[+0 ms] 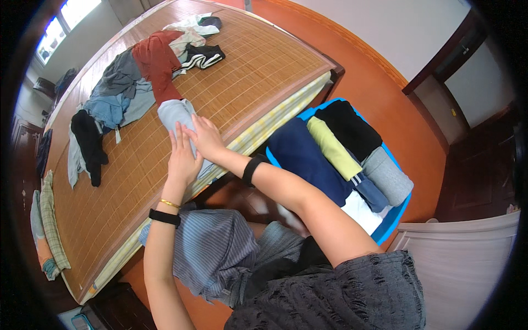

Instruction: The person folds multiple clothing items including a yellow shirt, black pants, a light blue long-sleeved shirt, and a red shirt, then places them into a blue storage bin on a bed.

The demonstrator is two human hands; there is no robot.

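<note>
A light grey-blue garment [175,113], bunched into a long thick shape, lies at the near edge of the bed mat [247,70]. My left hand [181,159] rests on its near side with the fingers stretched out flat. Just to the right, my right hand [206,138] presses on the same cloth, its fingers touching those of the left. Neither hand is closed around the cloth. The far end of the garment meets a rust-red garment [159,57]. Its near end hangs at the bed's edge, partly hidden by my hands.
A blue plastic bin [387,233] on the floor at right holds several folded and rolled clothes, including a yellow-green roll [334,148]. Loose clothes, among them a black garment [88,144], lie across the mat. A blue striped garment [214,243] covers my lap.
</note>
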